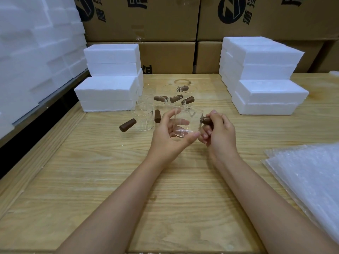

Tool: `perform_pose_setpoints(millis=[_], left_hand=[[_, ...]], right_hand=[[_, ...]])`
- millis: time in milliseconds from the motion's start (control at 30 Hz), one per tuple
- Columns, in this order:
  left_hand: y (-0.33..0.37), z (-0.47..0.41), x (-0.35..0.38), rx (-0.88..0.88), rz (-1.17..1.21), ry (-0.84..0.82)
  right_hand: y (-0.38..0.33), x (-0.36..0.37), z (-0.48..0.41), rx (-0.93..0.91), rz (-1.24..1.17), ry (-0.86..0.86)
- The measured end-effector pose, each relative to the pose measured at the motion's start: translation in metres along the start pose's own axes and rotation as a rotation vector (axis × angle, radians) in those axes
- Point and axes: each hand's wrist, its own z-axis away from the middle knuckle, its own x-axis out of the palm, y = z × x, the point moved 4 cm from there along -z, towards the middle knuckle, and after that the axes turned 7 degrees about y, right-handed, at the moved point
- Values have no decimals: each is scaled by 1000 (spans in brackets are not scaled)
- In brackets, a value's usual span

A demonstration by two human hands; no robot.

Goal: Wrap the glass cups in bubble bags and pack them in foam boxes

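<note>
Two bare forearms are stretched forward from the near edge across a pale, grained wooden table [91, 171], and a clear glass cup [187, 123] is held between both hands over the middle of that table. The cup is cradled by the left hand [168, 136]: the fingers are curved round the glass wall, some of them seen through it, and the thumb is laid along the base. A short brown cylindrical handle [207, 120], which juts from the cup's right side, is gripped by the right hand [218, 132], whose fingers are curled closely round it. Just behind and to the left of the held cup, a cluster of similar glass cups with brown handles [145, 121] is stood on the table, the handles pointed in various directions. Further left of the held cup, a low stack of white foam boxes [108, 92] is piled, and a taller stack of white foam boxes [264, 70] is set behind it to the right. Nearer than the held cup and well to its right, a pile of flat translucent bubble bags [308, 176] is laid at the table's edge. Behind the held cup, brown cardboard cartons with black print [146, 21] are stacked like a wall, and large white foam slabs [36, 52] are heaped far to its left.
</note>
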Motion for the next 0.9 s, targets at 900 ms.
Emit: perform_pose_setpoints(millis=[900], left_hand=[[0, -4, -4, 263, -86, 33]], right_hand=[[7, -1, 1, 39, -207, 45]])
